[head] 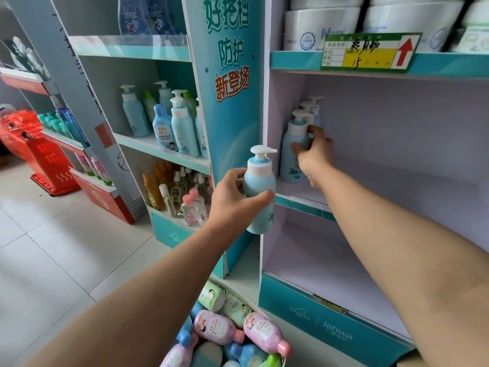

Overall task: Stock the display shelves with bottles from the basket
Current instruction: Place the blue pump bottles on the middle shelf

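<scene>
Pale blue with a white pump, a pump bottle [260,193] is held roughly upright in the left hand [232,198], fingers and thumb curled round its body, just left of the middle shelf [301,206]. There a matching front bottle [291,160], standing at the left end, is gripped by the right hand [315,154]. Below, pink and green bottles [217,327] are seen lying in the basket [232,289].

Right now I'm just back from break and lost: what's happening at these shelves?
A person is stocking. Their right hand grips a blue pump bottle standing on the middle shelf, far left, before two similar ones. Their left hand holds a second pump bottle in mid-air. The basket below holds more bottles.
</scene>
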A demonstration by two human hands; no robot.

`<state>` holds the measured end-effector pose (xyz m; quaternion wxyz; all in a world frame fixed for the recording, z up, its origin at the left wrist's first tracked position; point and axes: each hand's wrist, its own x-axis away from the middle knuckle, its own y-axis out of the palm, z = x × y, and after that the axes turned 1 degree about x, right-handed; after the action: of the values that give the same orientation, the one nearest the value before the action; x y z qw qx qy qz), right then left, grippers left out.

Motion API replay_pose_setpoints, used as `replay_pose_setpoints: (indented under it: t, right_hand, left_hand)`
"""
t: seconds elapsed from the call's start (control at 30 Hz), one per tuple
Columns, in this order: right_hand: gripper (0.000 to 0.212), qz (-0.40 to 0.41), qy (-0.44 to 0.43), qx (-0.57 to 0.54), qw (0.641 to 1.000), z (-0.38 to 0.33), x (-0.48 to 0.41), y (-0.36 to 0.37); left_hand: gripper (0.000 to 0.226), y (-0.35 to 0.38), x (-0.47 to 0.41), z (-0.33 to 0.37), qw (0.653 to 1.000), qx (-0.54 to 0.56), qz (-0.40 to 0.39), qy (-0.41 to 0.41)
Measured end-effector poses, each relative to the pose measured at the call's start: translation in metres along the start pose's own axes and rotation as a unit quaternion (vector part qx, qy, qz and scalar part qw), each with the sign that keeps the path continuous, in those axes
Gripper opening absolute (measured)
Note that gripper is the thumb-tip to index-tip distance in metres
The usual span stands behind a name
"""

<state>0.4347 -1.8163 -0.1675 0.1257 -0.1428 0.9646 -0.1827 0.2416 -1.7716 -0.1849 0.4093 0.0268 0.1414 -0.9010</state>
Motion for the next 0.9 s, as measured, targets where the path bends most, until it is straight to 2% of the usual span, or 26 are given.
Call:
replay_pose_setpoints:
  t: [0.2,0.3,0.37,0.47,0.53,0.6,0.77,0.9]
  right_hand:
    - [0.063,0.002,0.003,0.001,1.0,-0.001,0.01,-0.013]
    - [0.041,0.009,-0.022,-0.003,1.0,0.003,0.021,-0.033]
    - [0.028,-0.084,-0.042,-0.036,0.995,0.003,0.034,-0.048]
    - [0.042,-0.259,-0.067,-0.037,0.963,-0.004,0.058,-0.074]
    - [0.054,-0.327,-0.08,-0.03,0.941,-0.009,0.066,-0.089]
    - [0.062,-0.369,-0.078,-0.073,0.923,-0.012,0.067,-0.101]
    - [0.085,-0.379,-0.083,-0.097,0.917,-0.012,0.058,-0.111]
    - [0.083,-0.352,-0.072,-0.111,0.927,-0.012,0.06,-0.103]
  left_hand:
    - [0.05,0.003,0.006,0.008,1.0,0.008,-0.028,0.009]
    - [0.049,0.005,0.007,0.017,0.999,0.009,-0.049,0.005]
    - [0.048,0.008,0.008,0.023,0.998,0.015,-0.063,0.002]
    - [0.046,0.016,0.008,0.036,0.997,0.009,-0.075,0.01]
    - [0.045,0.021,0.004,0.048,0.996,-0.005,-0.081,0.025]
    - [0.043,0.026,0.0,0.06,0.995,0.014,-0.095,0.026]
    - [0.04,0.033,-0.011,0.074,0.985,0.069,-0.157,0.033]
    - [0.039,0.035,-0.011,0.07,0.985,0.064,-0.153,0.051]
